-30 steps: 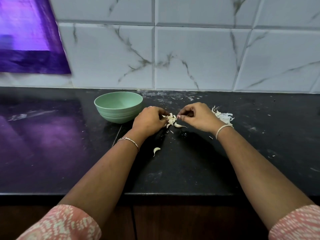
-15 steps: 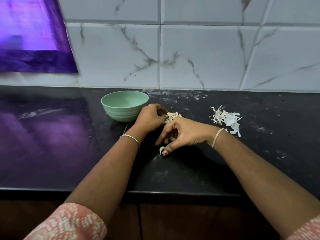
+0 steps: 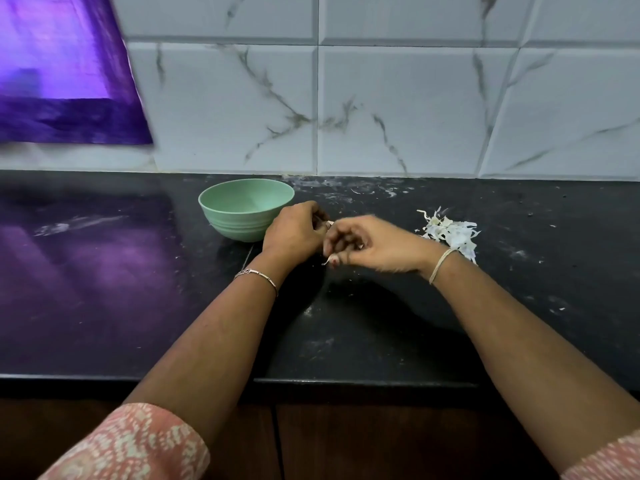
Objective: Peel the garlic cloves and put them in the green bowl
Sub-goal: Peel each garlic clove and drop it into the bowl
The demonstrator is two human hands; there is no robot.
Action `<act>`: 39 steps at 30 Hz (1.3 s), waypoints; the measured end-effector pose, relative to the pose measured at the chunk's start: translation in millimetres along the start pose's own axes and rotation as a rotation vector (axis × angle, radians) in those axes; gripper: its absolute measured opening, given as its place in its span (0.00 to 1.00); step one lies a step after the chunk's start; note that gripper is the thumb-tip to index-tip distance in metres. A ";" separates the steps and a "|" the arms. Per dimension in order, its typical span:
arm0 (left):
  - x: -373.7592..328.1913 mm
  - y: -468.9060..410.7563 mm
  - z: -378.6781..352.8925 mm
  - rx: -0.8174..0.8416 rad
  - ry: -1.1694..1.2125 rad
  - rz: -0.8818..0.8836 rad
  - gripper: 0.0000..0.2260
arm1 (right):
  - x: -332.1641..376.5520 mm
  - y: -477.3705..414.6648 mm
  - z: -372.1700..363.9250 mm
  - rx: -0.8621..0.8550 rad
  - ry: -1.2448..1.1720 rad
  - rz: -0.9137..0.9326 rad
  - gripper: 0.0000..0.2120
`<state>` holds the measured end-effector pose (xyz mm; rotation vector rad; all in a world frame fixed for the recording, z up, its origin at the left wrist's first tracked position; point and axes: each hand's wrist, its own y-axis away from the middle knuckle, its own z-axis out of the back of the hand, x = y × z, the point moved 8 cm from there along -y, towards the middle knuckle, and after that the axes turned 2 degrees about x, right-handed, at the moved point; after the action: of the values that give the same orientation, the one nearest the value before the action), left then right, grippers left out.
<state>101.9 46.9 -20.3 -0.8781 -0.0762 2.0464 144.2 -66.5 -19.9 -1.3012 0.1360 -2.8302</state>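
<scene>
The green bowl (image 3: 246,211) stands on the black counter, just left of my hands, and looks empty inside. My left hand (image 3: 294,233) is curled shut beside the bowl, and a bit of a garlic clove (image 3: 329,223) shows at its fingertips. My right hand (image 3: 374,245) has come up against it from the right, fingers closed, with a small pale clove (image 3: 326,261) pinched at the fingertips. The rest of the garlic is hidden behind the two hands.
A heap of white garlic skins (image 3: 450,232) lies on the counter right of my right wrist. Small flakes are scattered on the black counter (image 3: 381,323). A marble-tiled wall rises behind. The counter's front edge runs near my forearms.
My right hand dropped to the loose clove lying nearer to me, picked it up and carried it back up to my left hand. The left hand stayed beside the bowl.
</scene>
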 end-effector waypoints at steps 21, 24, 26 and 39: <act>-51.8 18.9 -0.3 -0.102 0.061 -0.284 0.07 | -33.5 24.7 74.6 -0.518 -0.157 -0.112 0.04; -51.5 18.0 1.4 -0.115 0.053 -0.286 0.05 | -33.3 24.6 71.4 -0.528 -0.198 -0.115 0.06; -51.3 17.6 -0.4 -0.098 0.052 -0.289 0.05 | -35.1 23.4 68.1 -0.540 -0.239 -0.124 0.07; -55.0 21.7 3.7 -0.132 0.120 -0.329 0.09 | -38.2 23.0 61.7 -0.510 -0.538 -0.149 0.08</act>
<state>104.2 -6.6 5.2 -0.9969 -0.2751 1.6939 215.5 -91.5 -10.8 -2.1975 0.8103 -2.5169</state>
